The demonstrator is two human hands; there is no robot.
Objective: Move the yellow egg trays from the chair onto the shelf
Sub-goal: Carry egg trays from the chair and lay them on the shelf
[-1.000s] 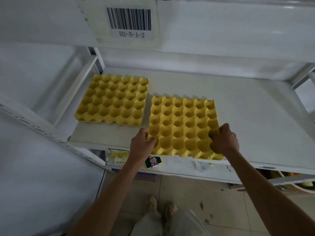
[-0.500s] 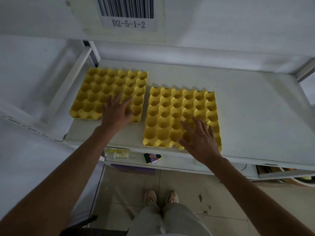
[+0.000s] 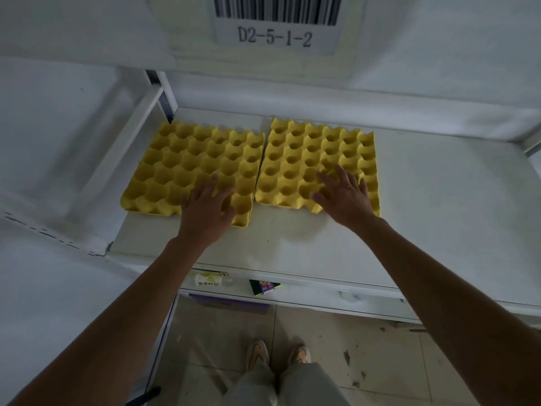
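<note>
Two yellow egg trays lie flat side by side on the white shelf (image 3: 439, 215), their inner edges touching. My left hand (image 3: 206, 208) rests palm down, fingers spread, on the near right corner of the left tray (image 3: 187, 162). On the near part of the right tray (image 3: 307, 153) my right hand (image 3: 344, 197) lies flat with its fingers apart. Neither hand grips a tray. The chair is out of view.
An upper shelf with a barcode label (image 3: 276, 22) reading D2-5-1-2 hangs close above. A lower shelf holds a small white bottle (image 3: 209, 281) and a dark green packet (image 3: 263, 287). My feet (image 3: 278, 351) stand on the tiled floor below.
My hands let go of the right tray's near edge and flattened on top of both trays. The right tray slid back and left until it met the left tray.
</note>
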